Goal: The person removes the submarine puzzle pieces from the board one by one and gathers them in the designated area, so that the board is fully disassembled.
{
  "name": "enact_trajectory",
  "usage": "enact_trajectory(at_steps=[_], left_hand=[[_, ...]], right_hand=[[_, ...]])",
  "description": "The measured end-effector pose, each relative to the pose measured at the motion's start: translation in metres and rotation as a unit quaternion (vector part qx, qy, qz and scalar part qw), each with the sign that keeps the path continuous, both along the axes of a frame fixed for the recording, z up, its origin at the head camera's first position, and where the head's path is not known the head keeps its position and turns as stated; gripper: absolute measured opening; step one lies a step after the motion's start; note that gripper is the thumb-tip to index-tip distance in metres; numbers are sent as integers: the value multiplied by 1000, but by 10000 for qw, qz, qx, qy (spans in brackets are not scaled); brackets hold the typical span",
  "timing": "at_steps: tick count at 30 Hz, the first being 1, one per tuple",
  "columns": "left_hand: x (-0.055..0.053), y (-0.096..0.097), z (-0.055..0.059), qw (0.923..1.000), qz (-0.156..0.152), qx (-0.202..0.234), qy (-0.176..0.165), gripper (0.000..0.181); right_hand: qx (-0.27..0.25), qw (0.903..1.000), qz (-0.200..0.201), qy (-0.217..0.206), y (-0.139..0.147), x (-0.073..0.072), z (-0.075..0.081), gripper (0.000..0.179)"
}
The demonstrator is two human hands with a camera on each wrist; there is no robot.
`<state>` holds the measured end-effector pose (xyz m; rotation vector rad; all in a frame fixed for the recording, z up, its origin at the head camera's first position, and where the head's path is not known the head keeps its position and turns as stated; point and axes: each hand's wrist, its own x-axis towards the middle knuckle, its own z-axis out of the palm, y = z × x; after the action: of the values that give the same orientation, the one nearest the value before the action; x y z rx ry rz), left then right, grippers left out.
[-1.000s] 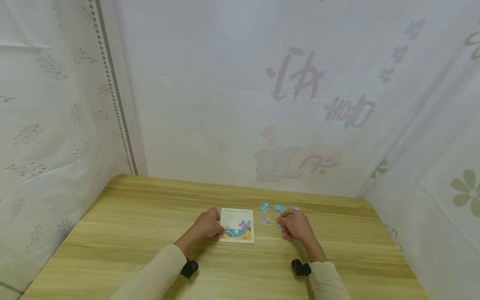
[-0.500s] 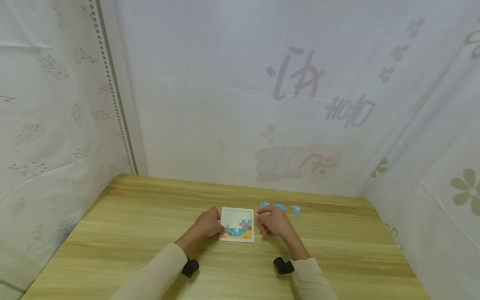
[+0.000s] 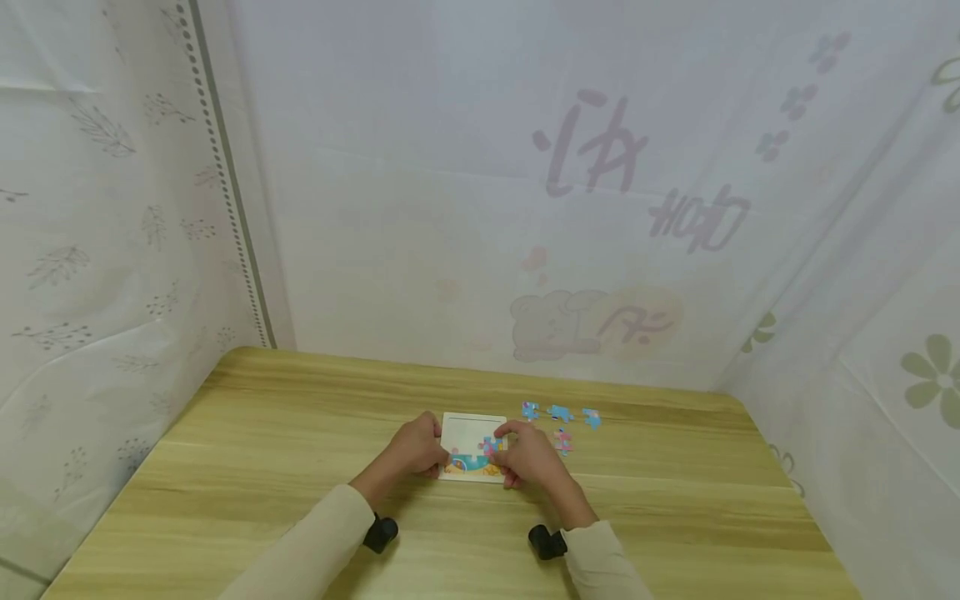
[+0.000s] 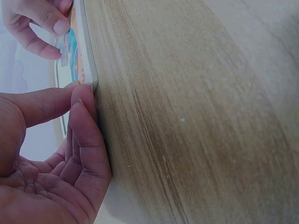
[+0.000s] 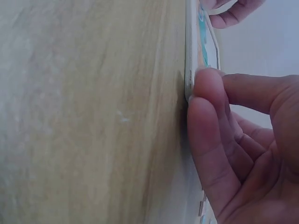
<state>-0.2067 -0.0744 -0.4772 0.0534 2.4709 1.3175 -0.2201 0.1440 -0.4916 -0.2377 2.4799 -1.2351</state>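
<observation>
A square jigsaw puzzle tray (image 3: 472,427) with a pale rim lies on the table, several joined pieces (image 3: 468,463) filling its near side and right corner. My left hand (image 3: 415,448) grips its left edge, thumb on top and the other fingers curled at the side, as the left wrist view shows. At the opposite edge my right hand (image 3: 531,454) holds the rim, thumb and index finger reaching over the seated pieces on that side. In the right wrist view its curled fingers (image 5: 203,126) lie against the tray's edge. The palm hides part of the tabletop.
Loose puzzle pieces lie behind and right of the right hand: blue ones (image 3: 530,410) (image 3: 560,413) (image 3: 592,418) in a row and a pink one (image 3: 562,442) nearer. A patterned curtain (image 3: 450,208) stands behind the wooden table (image 3: 337,392).
My right hand has moved left from the loose pieces to the tray's right edge, uncovering the pink piece. The left hand has stayed at the left edge.
</observation>
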Motion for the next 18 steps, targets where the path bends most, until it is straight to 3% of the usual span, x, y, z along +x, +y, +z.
enact_trajectory(at_steps=[12,18], left_hand=[[-1,1,0,10000,20,-83,-15,30],[0,1,1,9999,6,-120,-30,31]], right_hand=[[94,9994,298,156,-2,-1,1,23],[-96,9992,383,-60,3,-1,6,16]])
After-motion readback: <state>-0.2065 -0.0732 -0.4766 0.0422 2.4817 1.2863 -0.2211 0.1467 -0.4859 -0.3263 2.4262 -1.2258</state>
